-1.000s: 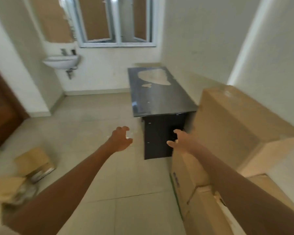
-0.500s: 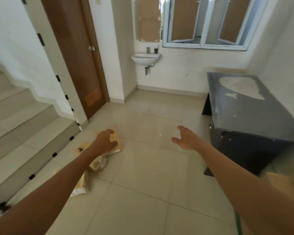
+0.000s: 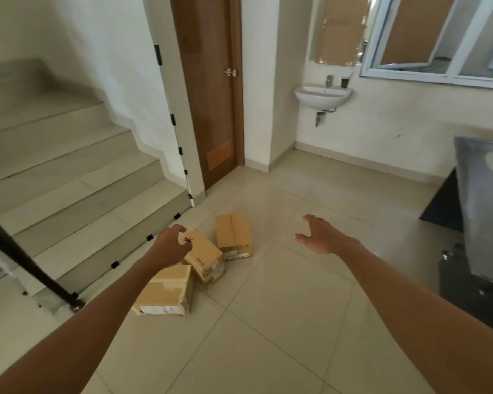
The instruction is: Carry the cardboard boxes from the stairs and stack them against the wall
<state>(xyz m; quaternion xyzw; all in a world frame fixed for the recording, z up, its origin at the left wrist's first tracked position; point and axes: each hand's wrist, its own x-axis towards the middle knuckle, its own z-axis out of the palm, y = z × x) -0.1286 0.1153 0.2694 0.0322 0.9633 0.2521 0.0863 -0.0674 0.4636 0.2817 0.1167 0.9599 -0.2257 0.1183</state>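
Note:
Three small cardboard boxes lie on the tiled floor at the foot of the stairs (image 3: 69,177): a far box (image 3: 233,231), a middle box (image 3: 205,255) and a near, dented box (image 3: 165,294). My left hand (image 3: 170,245) hovers in the air in front of the middle box with loosely curled fingers, holding nothing. Further right, my right hand (image 3: 319,234) is stretched out over bare floor, fingers spread and slightly bent, empty. Both arms reach forward from the bottom corners.
A black stair rail post (image 3: 32,263) stands at the lower left. A brown door (image 3: 208,89) is behind the boxes, a white wall sink (image 3: 322,95) further right, and a dark table (image 3: 484,211) at the right edge.
My view has swung left from the stacked boxes and the table towards the stairs. The three floor boxes are now fully in view and closer; both hands stay outstretched and empty.

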